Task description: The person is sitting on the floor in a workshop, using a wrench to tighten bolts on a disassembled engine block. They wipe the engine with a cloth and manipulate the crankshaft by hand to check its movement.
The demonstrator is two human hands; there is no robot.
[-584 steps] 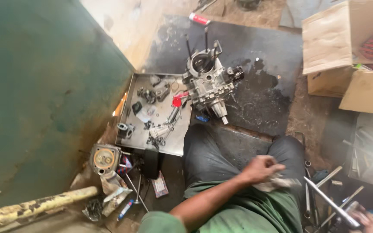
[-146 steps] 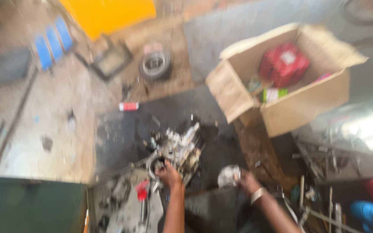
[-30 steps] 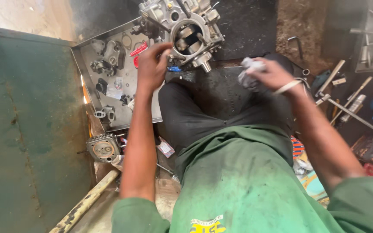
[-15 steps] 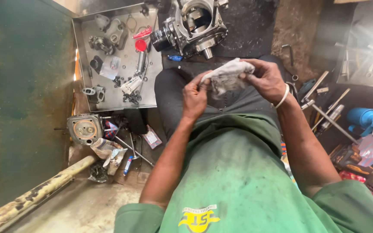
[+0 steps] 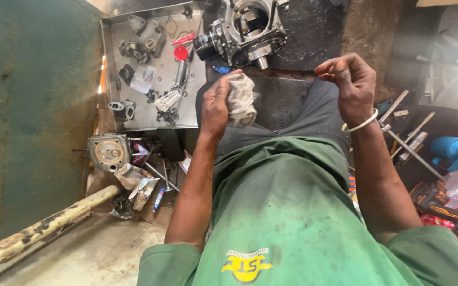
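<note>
My left hand (image 5: 216, 103) grips a dirty grey rag (image 5: 241, 98) over my lap. To its right my right hand (image 5: 348, 79) is raised with its fingers curled into a loose fist and nothing visible in it; a white band circles that wrist. A small engine block (image 5: 247, 29) with an open round bore stands on a dark mat (image 5: 314, 32) just beyond my knees, apart from both hands.
A metal tray (image 5: 189, 114) at the upper left holds several small engine parts and a red-handled tool (image 5: 181, 53). A round gasketed cover (image 5: 107, 152) and litter lie below it. A green metal panel (image 5: 27, 106) fills the left. Rods and tools (image 5: 414, 143) lie at the right.
Both hands held the rag together half a second ago. My right hand has let go and moved right and up; the left keeps the rag.
</note>
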